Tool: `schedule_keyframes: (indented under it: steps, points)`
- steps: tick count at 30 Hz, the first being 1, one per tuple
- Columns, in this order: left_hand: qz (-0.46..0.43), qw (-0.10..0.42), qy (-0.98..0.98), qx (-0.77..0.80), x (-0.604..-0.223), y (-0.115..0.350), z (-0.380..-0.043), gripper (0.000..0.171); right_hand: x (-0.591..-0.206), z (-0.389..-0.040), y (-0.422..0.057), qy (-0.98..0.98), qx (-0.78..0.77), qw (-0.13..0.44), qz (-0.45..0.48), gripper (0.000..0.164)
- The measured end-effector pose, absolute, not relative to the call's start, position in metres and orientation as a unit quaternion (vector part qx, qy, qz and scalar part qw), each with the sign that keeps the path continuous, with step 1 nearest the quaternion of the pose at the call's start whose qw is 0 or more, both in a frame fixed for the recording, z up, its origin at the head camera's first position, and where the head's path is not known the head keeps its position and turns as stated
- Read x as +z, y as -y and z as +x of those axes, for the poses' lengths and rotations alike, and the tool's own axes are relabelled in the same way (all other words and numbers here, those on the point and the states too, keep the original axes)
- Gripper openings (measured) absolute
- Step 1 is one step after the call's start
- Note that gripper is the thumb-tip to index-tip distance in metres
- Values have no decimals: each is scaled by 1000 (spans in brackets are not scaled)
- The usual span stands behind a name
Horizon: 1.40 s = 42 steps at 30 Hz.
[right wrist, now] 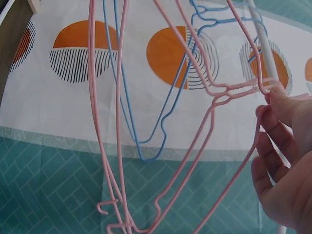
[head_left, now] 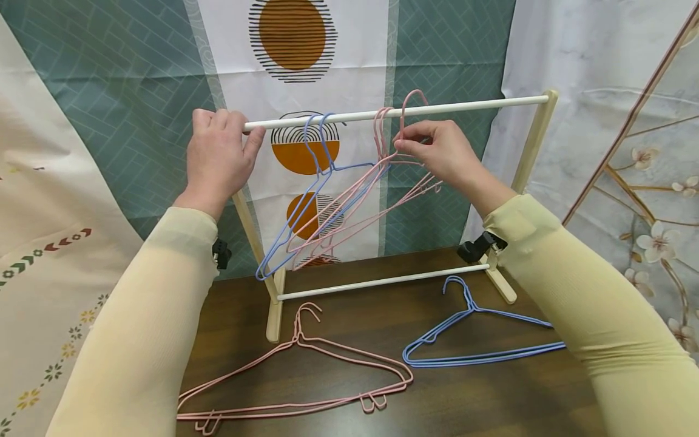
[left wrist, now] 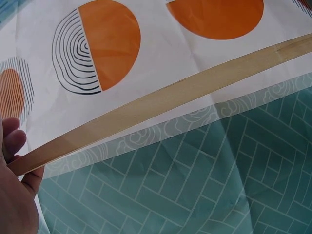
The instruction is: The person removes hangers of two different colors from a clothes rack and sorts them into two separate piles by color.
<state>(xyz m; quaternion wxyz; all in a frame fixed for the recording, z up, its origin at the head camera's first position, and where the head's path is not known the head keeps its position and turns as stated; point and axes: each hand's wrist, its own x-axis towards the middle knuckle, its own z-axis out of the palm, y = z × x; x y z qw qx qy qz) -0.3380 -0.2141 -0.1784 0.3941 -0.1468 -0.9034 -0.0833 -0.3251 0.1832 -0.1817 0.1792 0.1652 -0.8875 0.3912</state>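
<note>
My left hand (head_left: 218, 152) grips the top left corner of a small clothes rack (head_left: 535, 142), where its wooden post meets the white rod (head_left: 469, 107). In the left wrist view the fingers curl round the post's end. With thumb and fingers, my right hand (head_left: 439, 149) pinches a pink hanger (head_left: 403, 118) just below its hook, which arches over the rod. Immediately left of it hang two other pink hangers (head_left: 377, 130). Two blue hangers (head_left: 322, 145) hang further left on the rod. The hanging frames overlap, so parts are hidden.
On the dark wooden table (head_left: 437, 400), overlapping pink hangers (head_left: 355, 352) lie at front left. Blue hangers (head_left: 464, 361) lie to the right, partly behind my right sleeve. A lower white bar (head_left: 382, 281) joins the rack's feet. Patterned curtains (head_left: 164, 121) hang behind.
</note>
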Motion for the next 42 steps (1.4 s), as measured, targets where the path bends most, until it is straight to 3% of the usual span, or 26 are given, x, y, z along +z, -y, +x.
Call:
schedule_keyframes:
  steps: [9, 27, 42]
  points:
    - [-153, 391, 904, -79, -178, 213, -340, 52, -188, -300, -193, 870, 423, 165, 192, 30]
    - [-150, 384, 907, -85, -177, 214, -341, 52, -240, -267, -195, 810, 557, 29, 185, 29]
    - [-150, 390, 904, -85, -178, 214, -340, 53, -244, -253, -206, 782, 587, 83, 194, 23]
